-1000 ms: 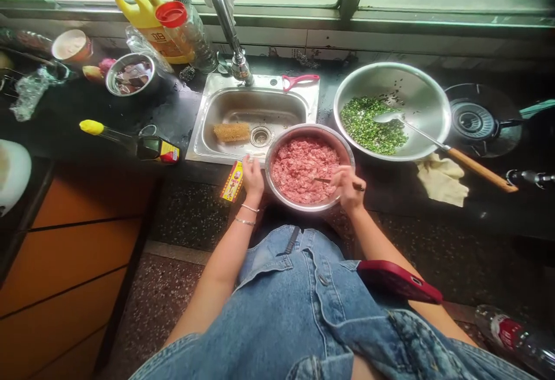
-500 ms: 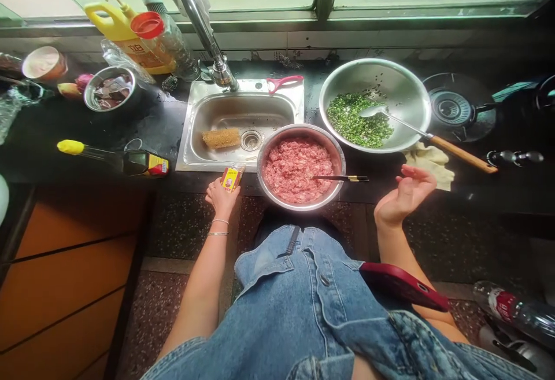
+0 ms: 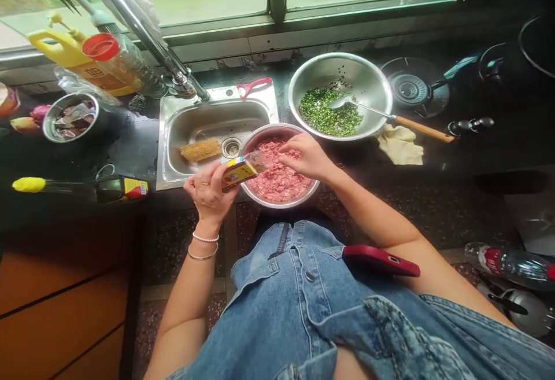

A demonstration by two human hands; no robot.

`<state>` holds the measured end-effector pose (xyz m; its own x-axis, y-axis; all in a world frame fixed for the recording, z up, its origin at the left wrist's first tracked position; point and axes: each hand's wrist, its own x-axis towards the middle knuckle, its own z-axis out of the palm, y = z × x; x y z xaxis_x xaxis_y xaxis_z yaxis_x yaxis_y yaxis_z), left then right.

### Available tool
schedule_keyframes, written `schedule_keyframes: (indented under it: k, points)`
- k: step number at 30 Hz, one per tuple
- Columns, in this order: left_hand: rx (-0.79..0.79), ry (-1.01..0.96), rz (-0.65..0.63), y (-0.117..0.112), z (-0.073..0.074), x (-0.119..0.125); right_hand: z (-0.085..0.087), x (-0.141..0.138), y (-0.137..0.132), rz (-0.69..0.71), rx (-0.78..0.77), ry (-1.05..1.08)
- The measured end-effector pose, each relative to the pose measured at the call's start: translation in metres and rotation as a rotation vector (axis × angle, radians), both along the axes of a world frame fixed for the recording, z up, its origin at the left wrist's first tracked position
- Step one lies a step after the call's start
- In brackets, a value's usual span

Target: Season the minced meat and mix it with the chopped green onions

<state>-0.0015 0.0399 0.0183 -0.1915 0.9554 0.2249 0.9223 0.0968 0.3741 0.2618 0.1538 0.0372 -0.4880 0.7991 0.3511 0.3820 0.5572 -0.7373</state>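
Observation:
My left hand (image 3: 210, 192) is wrapped round a small yellow-and-red packet (image 3: 243, 173), tilted toward the bowl's left rim. Clear plastic sticks out of the packet's right end, above the meat. Over the metal bowl (image 3: 284, 202) of raw minced meat (image 3: 281, 180) hovers my right hand (image 3: 306, 155), its thumb and fingers half bent with a gap between them. Nothing shows in that hand, and it looks apart from the packet. The chopsticks seen in the bowl before are hidden now.
Behind the bowl is a sink (image 3: 173, 120) with a sponge-like brown pad (image 3: 200, 150). A large bowl (image 3: 377, 79) of chopped greens holds a spatula (image 3: 422, 129), beside a cloth (image 3: 401, 146). A dark sauce bottle (image 3: 108, 189) lies at left; a red phone (image 3: 381, 260) juts from my clothing.
My left hand has lifted the packet and turned its plastic end over the bowl. The right hand has swung left from beside the cloth to above the meat. My view has shifted right.

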Motion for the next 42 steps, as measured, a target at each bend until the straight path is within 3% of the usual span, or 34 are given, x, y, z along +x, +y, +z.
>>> schedule_keyframes:
  k: [5,11,16,25,33,42]
  points:
    - [0.070,0.016,-0.081,0.015,0.011,0.017,-0.013,-0.018,0.017,0.092,-0.030,-0.112]
    - [0.252,0.100,-0.103,0.022,0.007,0.011,-0.003,-0.020,0.027,0.120,-0.077,-0.156]
    - [0.294,0.133,-0.118,0.028,0.003,0.007,-0.003,-0.031,0.038,0.122,-0.102,-0.191]
    - [0.375,0.241,-0.222,0.016,0.000,0.004,-0.014,-0.020,0.031,0.192,-0.179,-0.223]
    - [0.363,0.276,-0.290,0.017,-0.003,0.021,-0.034,0.002,0.026,0.191,-0.196,-0.228]
    - [0.316,0.157,-0.215,0.023,-0.007,0.018,-0.035,-0.014,0.036,0.103,-0.165,-0.190]
